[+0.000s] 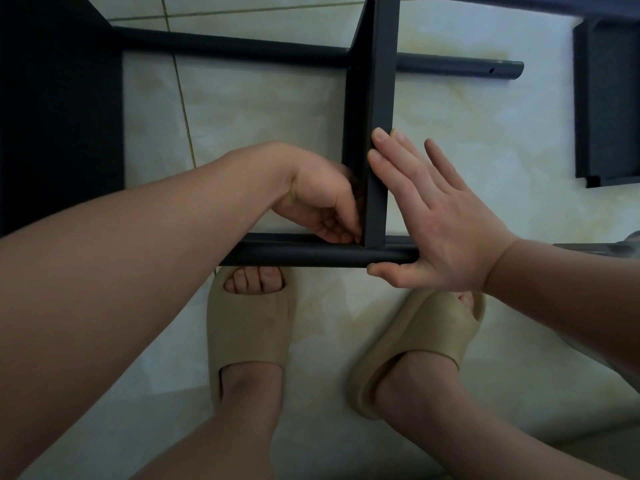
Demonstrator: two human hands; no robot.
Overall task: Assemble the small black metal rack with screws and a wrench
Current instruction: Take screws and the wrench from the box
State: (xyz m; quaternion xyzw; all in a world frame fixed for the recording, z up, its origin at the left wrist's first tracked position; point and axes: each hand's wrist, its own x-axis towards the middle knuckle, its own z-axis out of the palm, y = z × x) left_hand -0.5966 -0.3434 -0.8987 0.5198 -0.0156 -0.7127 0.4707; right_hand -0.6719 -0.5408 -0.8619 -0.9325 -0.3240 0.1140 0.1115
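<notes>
Shelf panel (379, 98) runs from the far tube (225, 46) to the near tube (304, 257), just ahead of my feet (251, 379). My left hand (317, 202) is tucked in its left corner, right hand (440, 220) flat against its right. Spare panel (609, 98) lies off right.

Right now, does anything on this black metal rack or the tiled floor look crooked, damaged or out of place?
Nothing stands out. The flat black metal shelf panel meets the near round black tube squarely, steadied by the flat right hand. The empty screw hole on the far black tube just looks unfinished.
</notes>
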